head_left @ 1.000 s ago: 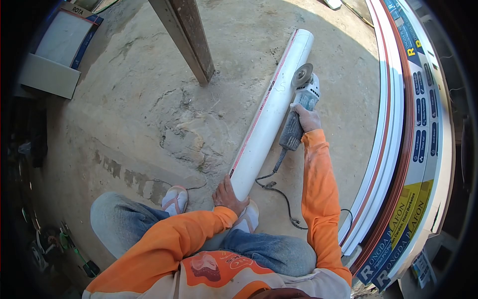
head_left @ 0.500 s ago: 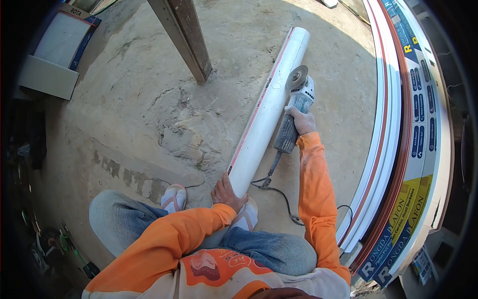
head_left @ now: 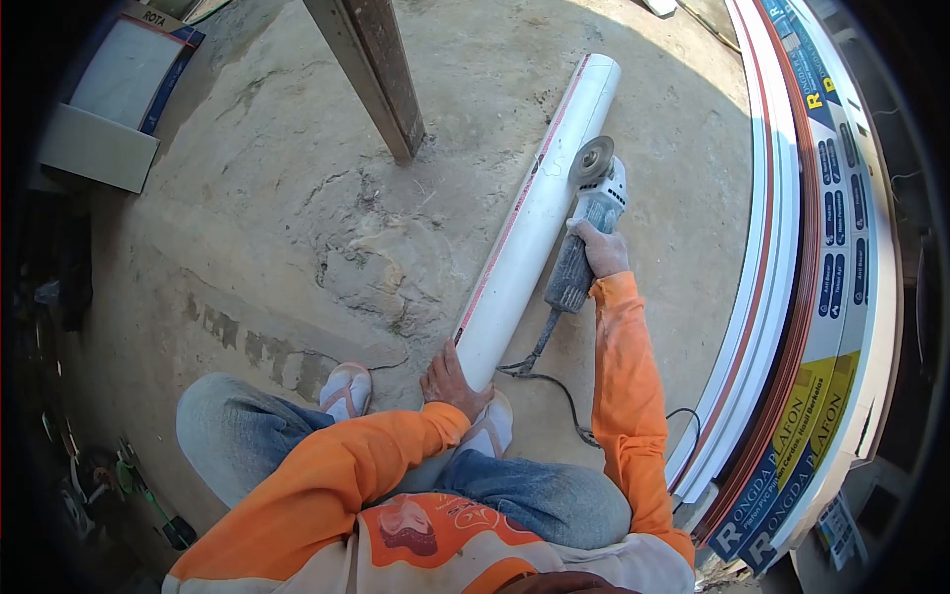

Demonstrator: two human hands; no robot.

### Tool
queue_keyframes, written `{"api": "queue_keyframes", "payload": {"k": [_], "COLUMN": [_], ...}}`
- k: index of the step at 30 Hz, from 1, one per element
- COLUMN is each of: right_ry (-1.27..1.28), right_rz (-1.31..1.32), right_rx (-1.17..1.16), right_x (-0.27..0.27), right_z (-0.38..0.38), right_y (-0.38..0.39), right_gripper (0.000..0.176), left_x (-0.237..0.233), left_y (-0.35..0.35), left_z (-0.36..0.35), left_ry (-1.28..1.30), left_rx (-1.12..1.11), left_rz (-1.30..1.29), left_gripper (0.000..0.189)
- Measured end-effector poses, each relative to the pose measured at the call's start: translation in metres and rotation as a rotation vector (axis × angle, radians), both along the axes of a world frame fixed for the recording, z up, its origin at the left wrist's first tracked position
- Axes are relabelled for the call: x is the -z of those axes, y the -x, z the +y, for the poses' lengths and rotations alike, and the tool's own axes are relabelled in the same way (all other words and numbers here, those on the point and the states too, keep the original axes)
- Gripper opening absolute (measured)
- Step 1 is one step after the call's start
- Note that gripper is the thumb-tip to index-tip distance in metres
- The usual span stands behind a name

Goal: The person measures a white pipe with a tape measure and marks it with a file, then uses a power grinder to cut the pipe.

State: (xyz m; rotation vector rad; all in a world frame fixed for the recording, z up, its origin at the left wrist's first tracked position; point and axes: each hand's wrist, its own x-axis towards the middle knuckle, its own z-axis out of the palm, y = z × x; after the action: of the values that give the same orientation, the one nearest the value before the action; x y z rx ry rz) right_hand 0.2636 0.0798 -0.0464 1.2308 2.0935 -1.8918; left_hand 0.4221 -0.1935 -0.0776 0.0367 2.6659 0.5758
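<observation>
Clasping the near end of the white pipe [head_left: 539, 223], the left hand [head_left: 457, 386] is sitting at 6 o'clock, its grip holding the pipe with fingers lying along the left side. The pipe is lying on the floor [head_left: 247, 198], stretching from 6 o'clock out to 1 o'clock, and a red stripe [head_left: 500, 252] is running down its left flank. At 2 o'clock the right hand [head_left: 606, 249] is gripping the grinder [head_left: 595, 210], its grip wrapping round the body. The grinder is pointing roughly toward 1 o'clock, its disc [head_left: 594, 156] hanging right beside the pipe's right edge; whether the two are touching is not showing clearly. From the grinder's lower end a cord [head_left: 542, 335] is trailing toward 5 o'clock, bending across the floor. One foot [head_left: 346, 391] is resting at 8 o'clock, and the other foot [head_left: 490, 428] is resting at 6 o'clock, just beside the left hand. A post [head_left: 381, 94] is rising from the floor at 11 o'clock, and at 3 o'clock white strips [head_left: 787, 247] are lying alongside printed packs [head_left: 816, 416].
</observation>
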Motion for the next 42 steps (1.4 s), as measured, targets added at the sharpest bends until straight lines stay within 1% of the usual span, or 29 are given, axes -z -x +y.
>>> {"api": "queue_keyframes", "payload": {"k": [3, 5, 8, 12, 14, 21, 24, 30, 33, 35, 38, 42], "right_ry": [-0.015, -0.024, -0.019, 0.006, 0.014, 0.041, 0.091, 0.059, -0.008, 0.067, 0.105, 0.111], "right_rz": [0.010, 0.024, 0.043, 0.032, 0.014, 0.039, 0.045, -0.039, -0.079, 0.023, 0.067, 0.069], "right_rx": [-0.003, -0.027, -0.030, -0.019, -0.018, -0.005, 0.023, 0.001, -0.019, 0.013, 0.030, 0.034], "right_x": [0.002, 0.007, 0.016, 0.006, -0.001, 0.007, 0.009, 0.012, 0.010, 0.003, 0.011, 0.008], "right_z": [-0.002, -0.001, 0.000, -0.005, -0.008, -0.011, -0.012, -0.013, -0.015, -0.021, -0.021, -0.023], "right_y": [-0.003, -0.005, -0.007, -0.008, -0.010, -0.015, -0.018, -0.023, -0.026, -0.028, -0.031, -0.033], "right_gripper": [0.043, 0.037, 0.036, 0.036, 0.039, 0.038, 0.039, 0.037, 0.036, 0.036, 0.035, 0.034], "left_x": [-0.002, -0.002, -0.002, 0.000, 0.000, 0.001, 0.001, 0.000, 0.000, -0.001, -0.002, -0.003], "left_y": [0.001, 0.001, 0.001, 0.000, 0.000, 0.000, 0.000, 0.001, 0.001, 0.001, 0.002, 0.003], "left_z": [0.000, 0.000, 0.000, 0.000, 0.001, 0.001, 0.000, 0.000, 0.000, 0.000, 0.000, 0.001], "left_ry": [0.000, 0.005, 0.006, 0.015, 0.019, 0.024, 0.025, 0.021, 0.021, 0.021, 0.029, 0.028], "left_rx": [-0.001, 0.000, -0.002, 0.006, 0.007, 0.001, 0.002, 0.000, -0.002, -0.001, -0.005, -0.010], "left_rz": [-0.013, -0.022, -0.029, 0.008, 0.006, -0.021, -0.038, -0.057, -0.063, -0.062, -0.084, -0.090], "left_gripper": [0.110, 0.110, 0.111, 0.111, 0.110, 0.109, 0.109, 0.109, 0.109, 0.109, 0.109, 0.109]}}
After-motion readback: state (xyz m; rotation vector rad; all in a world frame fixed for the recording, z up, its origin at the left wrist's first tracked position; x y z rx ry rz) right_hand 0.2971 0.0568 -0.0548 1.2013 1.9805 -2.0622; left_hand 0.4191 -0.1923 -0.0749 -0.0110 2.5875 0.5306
